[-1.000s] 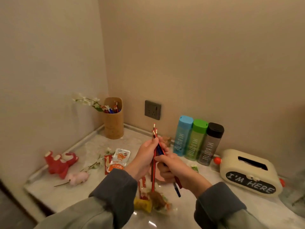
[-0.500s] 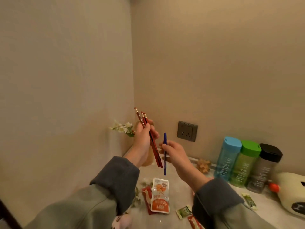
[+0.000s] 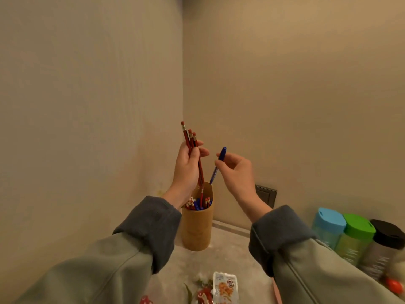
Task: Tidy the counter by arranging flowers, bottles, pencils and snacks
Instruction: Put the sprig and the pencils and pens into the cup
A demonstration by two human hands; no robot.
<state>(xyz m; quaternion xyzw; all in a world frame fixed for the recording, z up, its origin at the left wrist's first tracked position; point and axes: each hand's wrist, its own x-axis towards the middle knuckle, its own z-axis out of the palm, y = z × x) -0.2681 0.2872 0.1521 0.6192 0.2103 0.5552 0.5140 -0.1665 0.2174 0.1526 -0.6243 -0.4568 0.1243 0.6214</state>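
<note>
My left hand [image 3: 187, 165] grips a bunch of red pencils [image 3: 191, 140], erasers up, their tips pointing down into the tan cylindrical holder [image 3: 197, 229] in the counter's corner. My right hand [image 3: 235, 172] pinches a blue pen [image 3: 219, 162], tilted, its lower tip just above the holder's rim. The holder contains several red pencils and blue pens. Three bottles stand at the right wall: blue-lidded [image 3: 327, 224], green-lidded [image 3: 356, 235] and black-lidded [image 3: 384, 244]. A white and orange snack packet [image 3: 224, 286] lies on the counter near the bottom edge.
A dark wall socket [image 3: 266, 194] sits behind my right wrist. A red snack wrapper [image 3: 205, 296] and some green stems lie beside the white packet. An orange-red knob [image 3: 393, 285] shows at the lower right. Walls close the corner on the left and back.
Both hands have risen and moved over the holder; the view has closed in on the corner. The flower sprig seen by the holder earlier is now out of sight.
</note>
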